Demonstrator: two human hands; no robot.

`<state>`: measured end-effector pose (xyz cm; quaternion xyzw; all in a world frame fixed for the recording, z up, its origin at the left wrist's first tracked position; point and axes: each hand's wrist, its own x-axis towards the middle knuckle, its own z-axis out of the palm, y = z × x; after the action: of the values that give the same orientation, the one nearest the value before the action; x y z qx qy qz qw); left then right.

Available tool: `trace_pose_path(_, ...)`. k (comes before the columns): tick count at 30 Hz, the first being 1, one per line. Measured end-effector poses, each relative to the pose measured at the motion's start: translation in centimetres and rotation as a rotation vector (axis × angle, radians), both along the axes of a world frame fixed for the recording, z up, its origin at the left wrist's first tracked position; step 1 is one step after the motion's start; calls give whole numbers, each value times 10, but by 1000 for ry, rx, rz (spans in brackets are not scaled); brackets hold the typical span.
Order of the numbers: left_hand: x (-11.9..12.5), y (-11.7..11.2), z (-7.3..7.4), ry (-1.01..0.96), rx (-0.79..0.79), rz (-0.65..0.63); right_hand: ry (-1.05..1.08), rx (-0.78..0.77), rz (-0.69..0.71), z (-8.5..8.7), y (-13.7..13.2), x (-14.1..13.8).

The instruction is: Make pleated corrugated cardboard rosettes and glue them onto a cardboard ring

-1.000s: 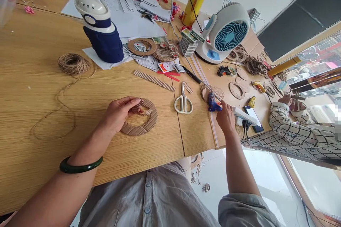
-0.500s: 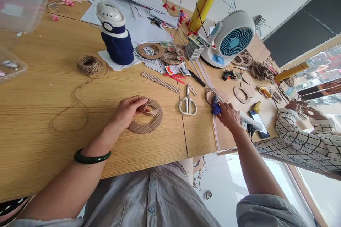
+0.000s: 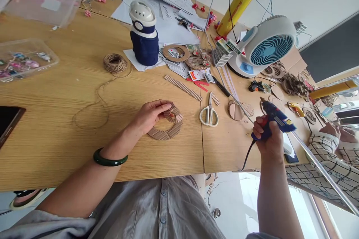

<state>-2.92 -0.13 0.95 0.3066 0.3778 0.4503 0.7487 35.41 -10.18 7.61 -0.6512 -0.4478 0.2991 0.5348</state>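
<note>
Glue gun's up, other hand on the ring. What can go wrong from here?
1. The left hand pinches a small corrugated piece on the cardboard ring; hot glue there could burn it.
2. The right hand holds the glue gun; its cord drops off the table and may snag.
3. Scissors lie between the hands.

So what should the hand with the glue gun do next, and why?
Probably carry the glue gun leftward, over the scissors, to the cardboard ring. The right hand grips it off the table, well apart from the ring, while the left hand pins a small corrugated piece on the ring's upper edge.
</note>
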Motion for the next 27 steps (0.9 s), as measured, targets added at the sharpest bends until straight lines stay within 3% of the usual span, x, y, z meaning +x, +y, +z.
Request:
trace_pose_path(2, 0, -1, 3, -31, -28, -6, 324, 19, 102, 6, 7, -27)
trace_pose_path(4, 0, 0, 6, -40, -51, -7, 468, -15, 198, 3, 19, -59)
trace_pose_path(8, -1, 2, 8, 31, -47, 34, 605, -132, 381, -16, 51, -124)
trace_pose_path(12, -3, 5, 6, 218, 24, 125, 621, -139, 548, -34, 80, -163)
trace_pose_path(16, -5, 7, 1, 433, 141, 226, 522, -160, 627, -57, 90, -177)
trace_pose_path(19, -7, 9, -3, 469, 192, 240, 567, -179, 632, -71, 86, -178)
trace_pose_path(27, -5, 13, 2, 198, 29, 189, 574, -234, 691, -75, 82, -169)
